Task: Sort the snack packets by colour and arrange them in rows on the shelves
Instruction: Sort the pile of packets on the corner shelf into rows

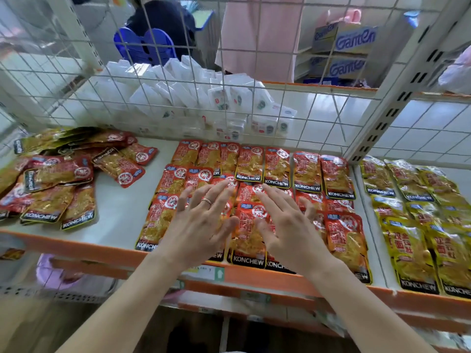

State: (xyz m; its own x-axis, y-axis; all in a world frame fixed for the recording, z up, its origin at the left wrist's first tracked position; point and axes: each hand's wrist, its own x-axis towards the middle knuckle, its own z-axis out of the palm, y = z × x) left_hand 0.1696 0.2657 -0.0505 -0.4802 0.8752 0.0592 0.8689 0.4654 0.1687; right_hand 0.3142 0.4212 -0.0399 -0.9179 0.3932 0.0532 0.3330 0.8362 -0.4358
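Forearms are stretched forward over the shelf. Left hand and right hand are held flat, fingers straight and spread, nothing gripped. Whether the fingertips touch the red packets beneath them or hover just above cannot be told.

Handling, as judged: packets are expected to be light, thin and floppy. Glossy film is likely to slide on neighbouring packets, so rows could be shifted by a careless nudge. Contents look like soft shreds, not fragile. A packet is best pinched at a sealed edge; flat fingers suit squaring a row.

Look: red film, clear window with golden shreds, round white-and-red badge at one end, black KONCHEW band at the other.

Red packets are laid in overlapping rows under and beyond the fingertips. Yellow packets are rowed well right of the right fingers. Mixed pile, red and gold, is left unsorted well left of the left fingers.
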